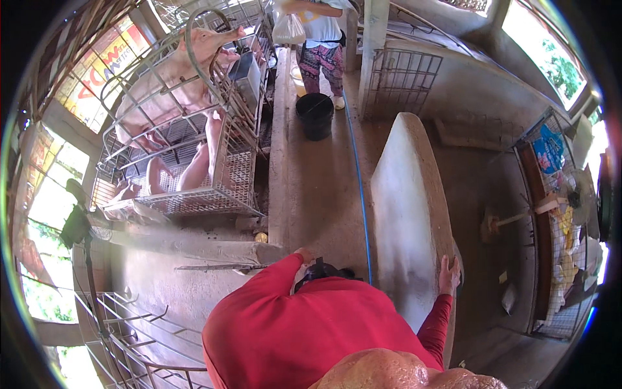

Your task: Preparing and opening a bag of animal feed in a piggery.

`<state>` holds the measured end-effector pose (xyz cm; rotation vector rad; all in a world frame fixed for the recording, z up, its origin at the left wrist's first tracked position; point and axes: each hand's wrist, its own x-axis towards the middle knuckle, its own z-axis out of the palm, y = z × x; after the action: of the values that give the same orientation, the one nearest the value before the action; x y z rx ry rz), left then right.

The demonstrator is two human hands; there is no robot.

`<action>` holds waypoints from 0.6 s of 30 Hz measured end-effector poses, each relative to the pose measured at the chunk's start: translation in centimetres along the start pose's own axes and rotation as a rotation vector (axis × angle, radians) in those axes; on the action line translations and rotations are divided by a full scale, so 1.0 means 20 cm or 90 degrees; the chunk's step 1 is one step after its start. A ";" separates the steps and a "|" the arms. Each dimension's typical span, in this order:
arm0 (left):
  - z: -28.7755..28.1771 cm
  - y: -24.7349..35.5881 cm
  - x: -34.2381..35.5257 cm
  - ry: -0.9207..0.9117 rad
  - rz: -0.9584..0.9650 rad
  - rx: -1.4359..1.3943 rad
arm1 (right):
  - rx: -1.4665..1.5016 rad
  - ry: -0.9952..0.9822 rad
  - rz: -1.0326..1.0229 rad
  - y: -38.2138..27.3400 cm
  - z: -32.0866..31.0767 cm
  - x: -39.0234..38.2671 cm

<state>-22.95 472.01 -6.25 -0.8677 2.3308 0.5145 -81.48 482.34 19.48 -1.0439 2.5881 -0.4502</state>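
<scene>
The step in hand reads as a pause or a slow passage along the concrete aisle [321,194], one palm lending support; a further move would, I judge, call for lifting that palm and for footing clear of the blue hose [360,188] on the floor; at far left a barred metal crate [243,175] holds a large pink pig [152,104], with other pale limbs or bodies lower down that the bars make hard to sort, and a grey feeder box [245,78] stands at its right side, its contents hidden; nearer, the left hand [302,255] is just beside a black item [324,269] at the waist, and whether its fingers grasp anything does not show clearly, so I can't say; farther up the aisle a co-worker [322,45] has a clear plastic bag [289,30] of pale stuff hanging at the arm; below it are a yellowish pail [298,81], partly hidden, and a black bucket [315,126], too dark inside to read; right of the hose the low concrete partition [405,201] runs away from the body, and the right hand [449,275] rests on its near top edge, fingers spread and unclenched; at far right a blue sack [549,149] hangs by wire mesh, its filling unclear.
</scene>
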 end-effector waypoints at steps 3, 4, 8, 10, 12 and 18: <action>0.05 -0.05 -0.04 -0.063 0.026 -0.023 | -0.003 -0.005 -0.004 0.01 0.00 0.00; 0.07 -0.06 -0.04 -0.070 0.025 -0.062 | -0.003 -0.004 -0.012 0.02 0.01 0.00; 0.03 -0.01 -0.09 -0.125 -0.016 -0.075 | 0.014 -0.005 -0.002 -0.02 -0.01 -0.02; 0.03 0.02 -0.10 -0.141 -0.029 -0.040 | 0.016 -0.023 0.016 -0.07 -0.03 -0.04; 0.02 0.02 -0.08 -0.135 -0.036 -0.055 | -0.002 -0.016 0.013 -0.04 -0.03 -0.04; 0.01 0.02 -0.06 -0.096 -0.030 -0.014 | -0.024 -0.016 0.008 -0.07 -0.02 -0.06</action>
<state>-22.41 473.09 -5.56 -0.8622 2.1673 0.5667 -79.91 482.36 20.68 -1.0392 2.5880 -0.3840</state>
